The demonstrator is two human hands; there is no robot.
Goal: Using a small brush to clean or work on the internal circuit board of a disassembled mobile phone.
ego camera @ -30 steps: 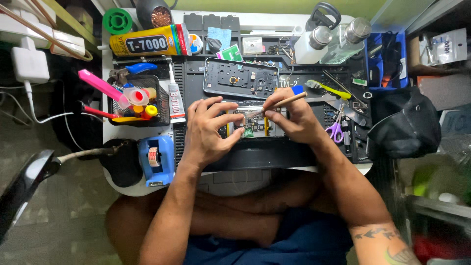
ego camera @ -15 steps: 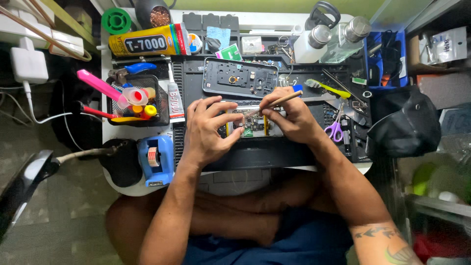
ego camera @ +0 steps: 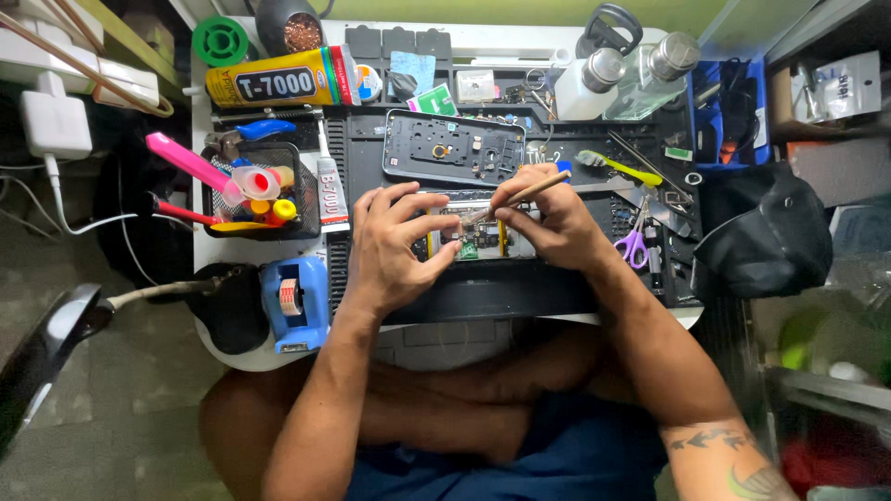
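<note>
- Left hand [ego camera: 394,246] lies curled on the opened phone [ego camera: 473,239], steadying it near the worktop's [ego camera: 501,42] front edge.
- Right hand [ego camera: 548,218] pinches a thin wooden stick [ego camera: 520,195], its tip on the phone's board.

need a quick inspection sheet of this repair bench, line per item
surface: small white table under a black work mat, crowded.
job's things: opened phone with its board showing; removed back cover lies just above it.
clutter: big yellow glue tube, mesh basket of small bottles, blue tape dispenser, purple scissors, clear bottles.
hands: left hand steadies the phone; right hand holds a thin wooden-handled tool, tip on the board.
cables: white charger with a cord trailing left of the table.
surroundings: black cap and shelves at right, lamp head lower left.
</note>
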